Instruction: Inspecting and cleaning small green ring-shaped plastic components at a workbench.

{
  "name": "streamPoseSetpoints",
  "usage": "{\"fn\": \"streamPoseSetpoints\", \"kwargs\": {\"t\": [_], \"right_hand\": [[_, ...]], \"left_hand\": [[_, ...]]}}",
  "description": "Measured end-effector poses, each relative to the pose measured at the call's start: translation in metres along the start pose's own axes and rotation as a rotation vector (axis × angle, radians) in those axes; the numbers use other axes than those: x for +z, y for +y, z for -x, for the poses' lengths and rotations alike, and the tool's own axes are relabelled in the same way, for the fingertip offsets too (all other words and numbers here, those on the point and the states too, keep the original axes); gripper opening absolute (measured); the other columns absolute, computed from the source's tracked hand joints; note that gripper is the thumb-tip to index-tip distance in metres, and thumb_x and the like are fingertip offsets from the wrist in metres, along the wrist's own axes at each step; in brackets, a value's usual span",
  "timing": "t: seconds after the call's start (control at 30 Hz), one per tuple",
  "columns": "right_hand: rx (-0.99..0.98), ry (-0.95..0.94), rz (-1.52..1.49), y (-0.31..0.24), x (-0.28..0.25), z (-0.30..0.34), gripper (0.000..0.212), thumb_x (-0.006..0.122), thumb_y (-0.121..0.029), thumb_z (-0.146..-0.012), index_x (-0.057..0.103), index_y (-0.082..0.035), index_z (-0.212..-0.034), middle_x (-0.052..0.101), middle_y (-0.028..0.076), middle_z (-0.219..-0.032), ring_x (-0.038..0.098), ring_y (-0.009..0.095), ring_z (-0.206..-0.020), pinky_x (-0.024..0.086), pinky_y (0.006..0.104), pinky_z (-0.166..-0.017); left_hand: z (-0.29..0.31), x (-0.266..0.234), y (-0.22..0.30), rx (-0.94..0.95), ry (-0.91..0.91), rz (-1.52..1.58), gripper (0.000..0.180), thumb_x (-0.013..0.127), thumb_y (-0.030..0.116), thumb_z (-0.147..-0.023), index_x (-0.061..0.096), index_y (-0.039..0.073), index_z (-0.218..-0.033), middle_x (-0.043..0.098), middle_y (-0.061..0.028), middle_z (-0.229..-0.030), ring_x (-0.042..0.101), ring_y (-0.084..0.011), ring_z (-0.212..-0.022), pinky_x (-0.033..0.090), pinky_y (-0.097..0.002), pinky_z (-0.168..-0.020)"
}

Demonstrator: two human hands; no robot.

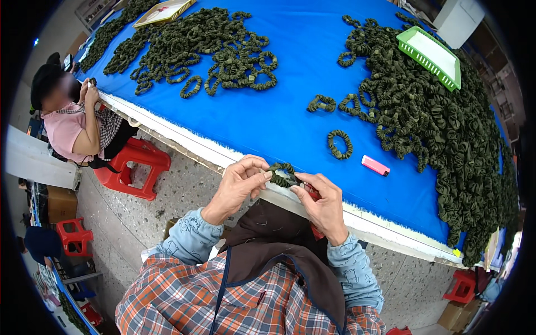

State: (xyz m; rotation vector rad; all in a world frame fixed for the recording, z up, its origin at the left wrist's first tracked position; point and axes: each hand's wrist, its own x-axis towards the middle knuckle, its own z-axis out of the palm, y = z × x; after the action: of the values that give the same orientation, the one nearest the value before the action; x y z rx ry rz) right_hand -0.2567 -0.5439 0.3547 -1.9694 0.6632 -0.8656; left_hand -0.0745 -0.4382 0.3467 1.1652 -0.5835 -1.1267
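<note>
The left hand [241,181] was nearly closed, thumb against fingers, pinching one dark green scrunchie [282,167] by its near side. This was a small ring of gathered, ruffled cloth, held at the near edge of the table just between the two hands. The right hand [324,204] was curled closed around one small red-handled tool [316,196], its dark tip pointing at the ring; whether the tip touched the cloth could not be told.

Beyond the right hand, on the blue tabletop [279,117], one loose ring [331,146] lay flat, and one pink lighter [376,166] lay near it, farther to the right. Well to the right of that hand spread a large heap of green rings [435,123], too many to count, with one green basket [429,65] on top. Far beyond the left hand lay another pile of rings [184,44], likewise uncountable, with one yellow tray [162,20] at its far side. Well off to the left of the left hand, one co-worker [64,131] in pink sat by one red stool [134,167] at the same table.
</note>
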Motion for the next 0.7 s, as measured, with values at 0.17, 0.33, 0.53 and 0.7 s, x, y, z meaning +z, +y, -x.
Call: {"fn": "streamPoseSetpoints", "kwargs": {"t": [0.17, 0.33, 0.53, 0.7], "right_hand": [[0.1, 0.039, -0.206, -0.009, -0.008, 0.008, 0.026, 0.076, -0.006, -0.08, 0.071, -0.002, -0.105, 0.061, 0.004, -0.076, 0.047, 0.01, -0.058, 0.04, 0.024, -0.053], [0.135, 0.069, -0.207, -0.016, -0.02, 0.02, 0.027, 0.077, -0.005, -0.079, 0.072, -0.002, -0.106, 0.061, 0.004, -0.076, 0.046, 0.01, -0.059, 0.04, 0.024, -0.054], [0.059, 0.071, -0.152, -0.023, -0.026, 0.029, 0.026, 0.076, -0.005, -0.08, 0.072, -0.003, -0.106, 0.06, 0.003, -0.076, 0.046, 0.009, -0.06, 0.039, 0.0226, -0.055], [0.041, 0.053, -0.28, -0.02, -0.031, 0.035, 0.026, 0.076, -0.005, -0.082, 0.072, -0.004, -0.107, 0.06, 0.002, -0.077, 0.045, 0.008, -0.06, 0.037, 0.0218, -0.055]], "left_hand": [[0.004, 0.025, 0.0, 0.127, -0.02, -0.044, 0.013, 0.065, 0.004, -0.091, 0.061, -0.001, -0.102, 0.064, -0.0091, -0.11, 0.063, -0.01, -0.059, 0.044, -0.0157, -0.047], [0.013, 0.038, 0.007, 0.096, -0.036, -0.048, 0.01, 0.064, 0.004, -0.092, 0.061, 0.0, -0.1, 0.064, -0.0099, -0.115, 0.065, -0.0107, -0.063, 0.045, -0.0157, -0.048], [0.019, 0.047, 0.002, 0.116, -0.07, -0.038, 0.01, 0.063, 0.005, -0.092, 0.06, 0.0, -0.101, 0.063, -0.0125, -0.118, 0.067, -0.0133, -0.065, 0.046, -0.0155, -0.048], [0.022, 0.06, 0.0, 0.067, -0.135, 0.002, 0.01, 0.062, 0.005, -0.093, 0.059, 0.001, -0.102, 0.064, -0.0114, -0.114, 0.068, -0.013, -0.068, 0.049, -0.0165, -0.053]]}}
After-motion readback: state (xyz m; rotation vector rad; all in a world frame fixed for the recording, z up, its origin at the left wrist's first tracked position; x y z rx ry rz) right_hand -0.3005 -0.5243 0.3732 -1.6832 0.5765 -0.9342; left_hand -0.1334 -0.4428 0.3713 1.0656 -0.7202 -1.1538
